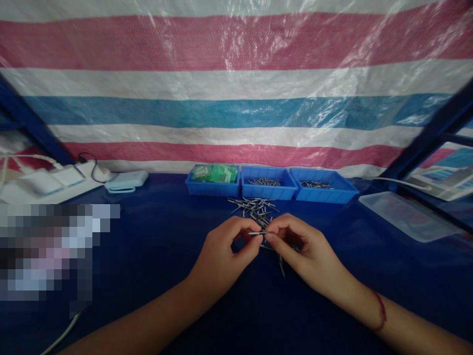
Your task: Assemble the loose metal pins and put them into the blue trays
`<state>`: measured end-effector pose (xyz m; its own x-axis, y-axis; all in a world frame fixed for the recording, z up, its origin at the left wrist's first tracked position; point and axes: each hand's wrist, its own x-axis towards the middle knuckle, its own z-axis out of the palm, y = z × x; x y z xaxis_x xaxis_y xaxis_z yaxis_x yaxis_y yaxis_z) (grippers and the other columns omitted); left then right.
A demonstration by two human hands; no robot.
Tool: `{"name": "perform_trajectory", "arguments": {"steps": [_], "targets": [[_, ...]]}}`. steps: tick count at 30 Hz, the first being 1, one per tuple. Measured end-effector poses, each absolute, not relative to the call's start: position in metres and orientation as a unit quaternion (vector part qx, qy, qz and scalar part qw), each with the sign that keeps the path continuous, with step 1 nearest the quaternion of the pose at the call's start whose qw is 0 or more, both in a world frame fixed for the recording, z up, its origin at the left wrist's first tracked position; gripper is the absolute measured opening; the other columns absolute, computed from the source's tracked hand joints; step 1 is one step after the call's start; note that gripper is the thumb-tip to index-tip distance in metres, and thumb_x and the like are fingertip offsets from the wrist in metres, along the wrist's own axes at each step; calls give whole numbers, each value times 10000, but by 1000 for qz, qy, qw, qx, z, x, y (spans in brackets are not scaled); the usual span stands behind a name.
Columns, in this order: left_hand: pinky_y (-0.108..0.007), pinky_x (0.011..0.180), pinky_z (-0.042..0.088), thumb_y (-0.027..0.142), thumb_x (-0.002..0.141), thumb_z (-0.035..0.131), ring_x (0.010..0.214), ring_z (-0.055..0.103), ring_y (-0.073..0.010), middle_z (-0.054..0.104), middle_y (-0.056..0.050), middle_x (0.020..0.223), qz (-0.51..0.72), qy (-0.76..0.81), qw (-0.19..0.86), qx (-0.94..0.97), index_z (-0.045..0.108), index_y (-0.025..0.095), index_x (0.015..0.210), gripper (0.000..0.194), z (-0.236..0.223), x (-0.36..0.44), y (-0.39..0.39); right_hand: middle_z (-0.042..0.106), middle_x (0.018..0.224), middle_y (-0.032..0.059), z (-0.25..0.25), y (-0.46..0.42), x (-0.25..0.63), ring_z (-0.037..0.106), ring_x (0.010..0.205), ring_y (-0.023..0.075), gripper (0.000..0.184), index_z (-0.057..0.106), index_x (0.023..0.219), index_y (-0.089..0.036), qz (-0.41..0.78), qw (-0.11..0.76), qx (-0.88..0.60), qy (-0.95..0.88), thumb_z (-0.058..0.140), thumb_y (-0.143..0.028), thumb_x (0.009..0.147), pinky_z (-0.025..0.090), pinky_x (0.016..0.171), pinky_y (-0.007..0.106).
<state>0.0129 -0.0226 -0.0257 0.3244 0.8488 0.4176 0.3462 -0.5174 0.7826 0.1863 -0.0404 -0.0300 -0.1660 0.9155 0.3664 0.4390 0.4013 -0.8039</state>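
Note:
Between my two hands a thin metal blind rivet (255, 233) lies roughly level. My left hand (226, 249) pinches one end between thumb and forefinger. At the other end, the fingertips of my right hand (308, 249) close on it. Just behind and partly under my fingers lies a loose pile of similar blind rivets (254, 206) on the dark blue table (155, 256). A few stray rivets (282, 266) stick out below my right hand. My fingers hide part of the pile.
Behind the pile stand a blue bin (212, 189) with green packets and two blue bins (269, 193) (325, 196) with rivets. A clear plastic lid (410, 217) lies at right. At left are a power strip (48, 186), a light blue case (127, 181), a cable (62, 335) and a blurred patch.

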Motion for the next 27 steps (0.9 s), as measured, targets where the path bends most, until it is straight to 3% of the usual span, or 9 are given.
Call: {"name": "perform_trajectory", "arguments": {"steps": [4,7,9,13,16,20,27], "targets": [[-231,690,452,190,796,584,725,601,-119,639,15,788,428,384,294,764,593,186,846,51,-26,13,-24,572,717,4,-30,-42,186,515,606,113,121,617,831,-194,285,414,-466,-728,550,-293,845,414,546,238],[-303,758,447,261,809,581,799,604,-158,639,-6,851,406,411,283,766,544,193,994,201,-28,11,-23,577,726,11,-27,-39,187,517,641,119,170,630,825,-188,312,411,-458,-724,527,-320,855,418,579,245],[-368,803,424,281,819,568,850,592,-186,632,-20,887,371,430,255,783,507,197,1076,277,-30,10,-21,540,647,-10,-23,-33,193,478,577,100,194,617,788,-179,329,449,-480,-678,536,-346,842,395,530,227],[-431,820,381,281,858,519,939,558,-222,618,-27,970,268,430,188,842,567,238,1021,175,-33,8,-20,472,556,-44,-13,-10,220,408,464,60,176,584,718,-171,350,595,-546,-474,603,-337,773,321,417,182],[-445,819,362,294,857,527,982,533,-238,604,-27,1023,214,423,151,867,599,266,1009,170,-33,8,-20,424,533,-55,-9,8,246,355,398,37,234,539,649,-166,379,643,-577,-331,582,-353,785,281,358,165],[-436,814,347,285,861,531,987,517,-235,604,-16,1033,193,412,124,882,625,272,946,128,-33,7,-22,349,480,-69,-13,19,265,276,333,38,297,520,654,-170,401,622,-598,-309,443,-383,845,255,319,176],[-403,797,343,284,891,486,958,513,-222,613,-6,996,184,402,130,888,630,254,896,147,-33,6,-21,432,544,-28,-7,22,281,414,414,80,214,471,667,-195,319,572,-645,-395,367,-317,809,378,407,220]]}}
